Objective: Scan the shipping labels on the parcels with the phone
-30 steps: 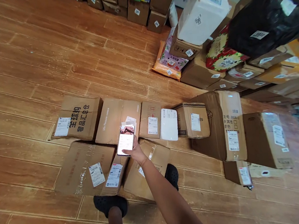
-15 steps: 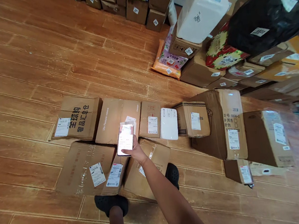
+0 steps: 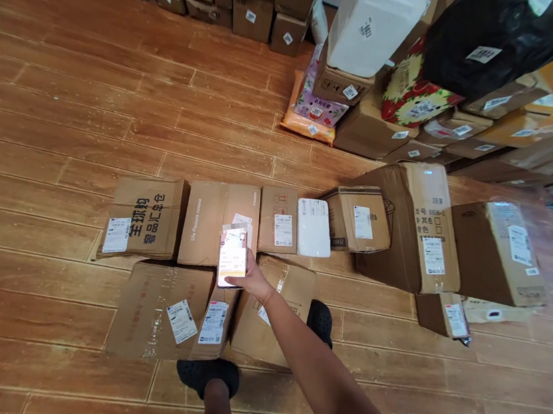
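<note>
My right hand [image 3: 251,278] is closed around a smartphone [image 3: 233,258] with a lit screen, its thumb lying over the lower part of the glass. The phone is above a brown cardboard box [image 3: 202,219] and hides part of that box's label. Beneath my hand and wrist are a narrow labelled box [image 3: 213,321] and a wider taped carton [image 3: 286,286]. To the left lies a flat taped carton [image 3: 143,311] with a white shipping label. My left hand is out of the picture.
More parcels continue the row: a carton with large black characters [image 3: 149,216], a small box [image 3: 274,217], a white package [image 3: 312,229] and larger boxes [image 3: 433,228] rightward. Stacked parcels [image 3: 374,14] line the upper right. My dark clogs [image 3: 209,376] stand close to the cartons.
The phone's screen content has changed, with an orange band now showing near its bottom. My right hand keeps its hold, and the view has shifted slightly. The boxes stay put.
</note>
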`<state>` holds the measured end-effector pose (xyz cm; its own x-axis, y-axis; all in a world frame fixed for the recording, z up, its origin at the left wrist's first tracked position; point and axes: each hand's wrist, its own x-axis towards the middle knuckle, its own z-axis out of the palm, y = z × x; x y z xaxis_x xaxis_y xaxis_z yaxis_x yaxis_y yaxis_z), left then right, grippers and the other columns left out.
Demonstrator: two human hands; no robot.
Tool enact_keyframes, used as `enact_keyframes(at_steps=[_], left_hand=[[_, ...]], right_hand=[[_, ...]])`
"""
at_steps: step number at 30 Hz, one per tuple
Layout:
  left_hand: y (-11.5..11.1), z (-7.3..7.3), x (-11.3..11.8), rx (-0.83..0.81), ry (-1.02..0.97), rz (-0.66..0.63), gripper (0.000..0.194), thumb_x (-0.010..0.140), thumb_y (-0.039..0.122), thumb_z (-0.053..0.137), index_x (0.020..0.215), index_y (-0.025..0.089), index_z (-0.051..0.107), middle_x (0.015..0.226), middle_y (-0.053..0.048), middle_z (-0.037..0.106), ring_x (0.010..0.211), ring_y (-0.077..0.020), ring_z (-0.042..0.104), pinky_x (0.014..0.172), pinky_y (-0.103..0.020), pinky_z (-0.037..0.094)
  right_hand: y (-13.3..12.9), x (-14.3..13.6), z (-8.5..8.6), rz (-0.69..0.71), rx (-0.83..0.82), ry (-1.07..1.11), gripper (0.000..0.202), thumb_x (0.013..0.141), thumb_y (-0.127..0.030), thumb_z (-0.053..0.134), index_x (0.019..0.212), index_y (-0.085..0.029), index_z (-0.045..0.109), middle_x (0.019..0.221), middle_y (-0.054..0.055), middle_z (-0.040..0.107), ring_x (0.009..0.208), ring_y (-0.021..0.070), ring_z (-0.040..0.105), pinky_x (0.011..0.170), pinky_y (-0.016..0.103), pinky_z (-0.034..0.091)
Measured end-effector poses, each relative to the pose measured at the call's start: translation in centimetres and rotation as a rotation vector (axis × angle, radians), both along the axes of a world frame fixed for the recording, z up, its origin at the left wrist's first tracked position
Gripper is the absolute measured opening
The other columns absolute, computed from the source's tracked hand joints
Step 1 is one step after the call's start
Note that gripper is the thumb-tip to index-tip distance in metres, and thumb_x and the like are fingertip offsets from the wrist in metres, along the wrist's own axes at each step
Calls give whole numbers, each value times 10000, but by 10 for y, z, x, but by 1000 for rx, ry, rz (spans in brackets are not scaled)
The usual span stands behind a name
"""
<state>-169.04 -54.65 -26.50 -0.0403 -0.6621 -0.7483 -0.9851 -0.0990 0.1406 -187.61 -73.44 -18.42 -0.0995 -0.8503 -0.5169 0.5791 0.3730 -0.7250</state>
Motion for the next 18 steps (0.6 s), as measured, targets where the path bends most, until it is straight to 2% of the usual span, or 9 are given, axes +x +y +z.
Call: enact_keyframes(at_steps=[4, 9, 11, 18], left_hand=[[-2, 1, 0, 2, 0, -5, 576, 922, 565, 372, 1461, 373, 309, 1500, -58, 416, 1429, -348, 283, 1129, -661, 263], [-5, 3, 0, 1, -1, -10, 486, 919, 507, 441, 1376, 343, 443, 1466, -62, 454, 1396, -324, 340, 1094, -606, 353], [-6, 4, -1, -4, 2, -10, 479, 928, 505, 420, 1374, 334, 447, 1458, -66, 462, 1391, -319, 350, 1092, -604, 355], [-6, 6, -2, -28, 12, -5, 609, 918, 604, 329, 1480, 380, 266, 1486, -64, 438, 1423, -353, 299, 1131, -669, 250]], right_hand=[[-1, 0, 1, 2, -8, 16, 669, 507, -174, 836, 1079, -258, 500, 1110, 8, 692, 1050, 231, 646, 974, 424, 521], [-2, -1, 0, -2, -22, 16, 709, 476, -168, 849, 1080, -253, 489, 1111, 8, 683, 1040, 231, 647, 971, 412, 513], [-3, -1, 0, -3, -23, 8, 703, 480, -163, 843, 1077, -252, 483, 1102, 10, 682, 1037, 232, 649, 972, 414, 513], [-2, -3, 3, -11, -23, -11, 690, 501, -154, 830, 1082, -260, 472, 1129, 8, 676, 1059, 221, 649, 1009, 412, 499]])
